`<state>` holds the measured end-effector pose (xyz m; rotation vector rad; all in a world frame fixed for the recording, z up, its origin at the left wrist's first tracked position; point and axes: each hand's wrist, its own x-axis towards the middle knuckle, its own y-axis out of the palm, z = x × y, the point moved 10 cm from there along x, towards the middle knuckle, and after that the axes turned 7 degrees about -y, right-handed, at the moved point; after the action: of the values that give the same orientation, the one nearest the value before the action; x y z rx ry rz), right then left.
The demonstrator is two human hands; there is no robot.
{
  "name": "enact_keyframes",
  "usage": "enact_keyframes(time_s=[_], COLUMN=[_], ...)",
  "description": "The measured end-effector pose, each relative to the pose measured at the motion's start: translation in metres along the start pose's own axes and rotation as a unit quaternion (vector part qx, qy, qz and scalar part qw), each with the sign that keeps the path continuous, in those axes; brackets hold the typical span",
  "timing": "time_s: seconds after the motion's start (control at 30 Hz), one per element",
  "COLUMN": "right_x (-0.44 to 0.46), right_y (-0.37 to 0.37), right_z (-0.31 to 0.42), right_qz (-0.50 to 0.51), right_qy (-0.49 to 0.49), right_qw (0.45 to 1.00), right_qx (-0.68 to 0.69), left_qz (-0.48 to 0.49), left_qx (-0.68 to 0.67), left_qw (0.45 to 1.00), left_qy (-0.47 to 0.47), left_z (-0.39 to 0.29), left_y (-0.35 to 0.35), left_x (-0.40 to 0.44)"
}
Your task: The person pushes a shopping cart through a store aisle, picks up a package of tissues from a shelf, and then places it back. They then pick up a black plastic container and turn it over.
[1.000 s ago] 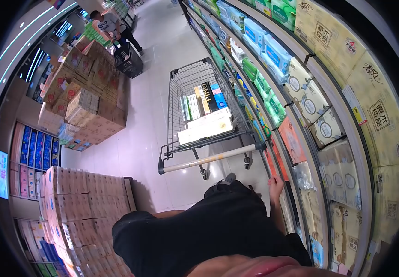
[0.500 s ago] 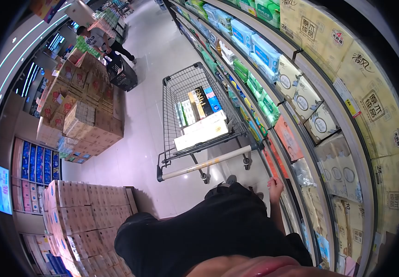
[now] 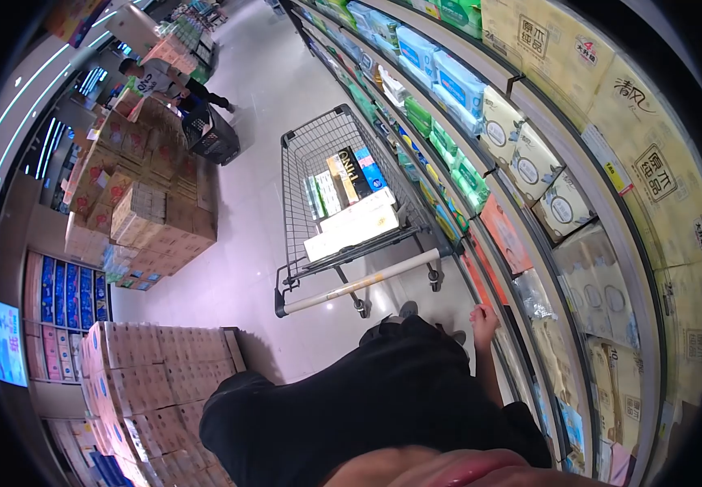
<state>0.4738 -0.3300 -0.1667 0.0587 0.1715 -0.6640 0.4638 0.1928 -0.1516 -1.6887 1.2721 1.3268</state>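
Note:
My right hand (image 3: 484,323) hangs beside the shelving on the right, its fingers curled, near the orange packs (image 3: 507,235). Whether it holds anything is too small to make out. My left hand is out of sight; only a bit of that arm's side shows behind the black shirt (image 3: 351,406). In front of me stands a wire shopping cart (image 3: 357,286), its handle touched by neither hand. White boxes (image 3: 353,229), a black and gold box (image 3: 346,174), a blue box (image 3: 370,169) and green-white packs (image 3: 322,195) lie in it.
Shelves of tissue packs (image 3: 525,166) line the right side. Stacked cartons (image 3: 164,215) and a pile of pink packs (image 3: 160,365) stand left. Beyond them, a person (image 3: 156,79) bends beside a black basket (image 3: 211,134). Pale floor (image 3: 262,195) runs between.
The view has shifted, so the cart and the cartons sit slightly further left. The other person leans further over by the black basket. My right hand stays beside the shelves.

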Motion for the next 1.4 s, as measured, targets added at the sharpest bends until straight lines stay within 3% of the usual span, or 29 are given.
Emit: enact_keyframes(time_s=[0.5, 0.8, 0.83, 0.9, 0.97, 1.0, 1.13, 1.2, 1.23, 1.4], right_x=[-0.007, 0.001, 0.005, 0.013, 0.016, 0.02, 0.008, 0.007, 0.003, 0.004], right_y=[-0.005, 0.025, 0.035, 0.062, 0.097, 0.113, 0.151, 0.157, 0.157, 0.158], right_z=[-0.004, 0.035, 0.045, 0.085, 0.161, 0.198, 0.347, 0.392, 0.411, 0.436], right_qz=[0.002, 0.057, 0.086, 0.149, 0.213, 0.242, 0.267, 0.269, 0.276, 0.281], right_qy=[-0.047, 0.017, 0.01, -0.001, -0.031, -0.084, -0.245, -0.29, -0.329, -0.347], right_qw=[0.998, 0.998, 0.996, 0.989, 0.976, 0.965, 0.917, 0.902, 0.884, 0.882], right_qx=[-0.034, -0.001, -0.001, 0.001, 0.024, 0.056, 0.167, 0.173, 0.184, 0.152], left_qz=[0.065, 0.124, 0.041, -0.157, -0.241, -0.29, -0.244, -0.222, -0.202, -0.116], left_qx=[0.064, 0.048, 0.136, 0.264, 0.16, 0.149, 0.062, 0.061, 0.049, 0.018], left_qw=[0.996, 0.991, 0.989, 0.949, 0.924, 0.886, 0.842, 0.836, 0.833, 0.823], left_qy=[-0.017, -0.029, -0.036, 0.076, 0.251, 0.329, 0.476, 0.498, 0.512, 0.555], left_z=[-0.042, -0.041, -0.12, -0.232, -0.318, -0.344, -0.425, -0.444, -0.453, -0.473], left_y=[-0.022, 0.025, 0.003, -0.048, -0.071, -0.084, -0.087, -0.085, -0.081, -0.076], left_x=[-0.037, -0.071, -0.116, -0.169, -0.222, -0.24, -0.282, -0.291, -0.297, -0.302])
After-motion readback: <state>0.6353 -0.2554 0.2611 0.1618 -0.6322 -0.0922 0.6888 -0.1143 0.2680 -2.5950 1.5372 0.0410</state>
